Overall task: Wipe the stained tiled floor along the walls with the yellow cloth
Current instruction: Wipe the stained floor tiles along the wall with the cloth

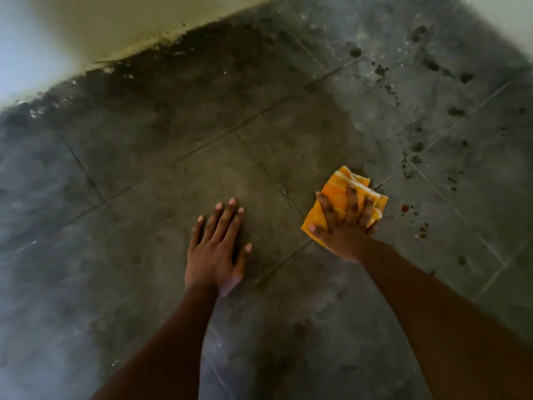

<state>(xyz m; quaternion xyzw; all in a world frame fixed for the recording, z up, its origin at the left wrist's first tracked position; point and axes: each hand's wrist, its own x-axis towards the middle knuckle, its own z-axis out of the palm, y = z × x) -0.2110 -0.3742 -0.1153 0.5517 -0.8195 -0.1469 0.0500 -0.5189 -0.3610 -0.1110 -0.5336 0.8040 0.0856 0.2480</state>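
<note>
Nearest, two bare forearms reaching forward from the lower edge. Left hand [215, 249] flat on the tiled floor [144, 197], palm down, fingers straight and slightly spread, holding nothing. Right hand [346, 223] just beyond and to the right, fingers splayed and straight, pressing down on the yellow cloth [336, 194]. Hands apart, a grout line running between them. Cloth folded into a rough square with pale stripes, lying flat on the floor where several grout lines meet, its far corner and right edge showing past the fingertips. Right of the cloth, a scatter of small reddish-brown spots [405, 208] on the tile, near but not touching it. Farther out on the right, a trail of dark blotches [457, 111] across paler, chalky grey tiles. Centre of the floor darker and browner, the boundary with the paler area running up from the cloth. Beyond, a band of black grime [202, 44] thick along the foot of the wall [115, 21]. Wall cream-coloured, crossing the upper left on a diagonal, its left end washed out by bright light.
</note>
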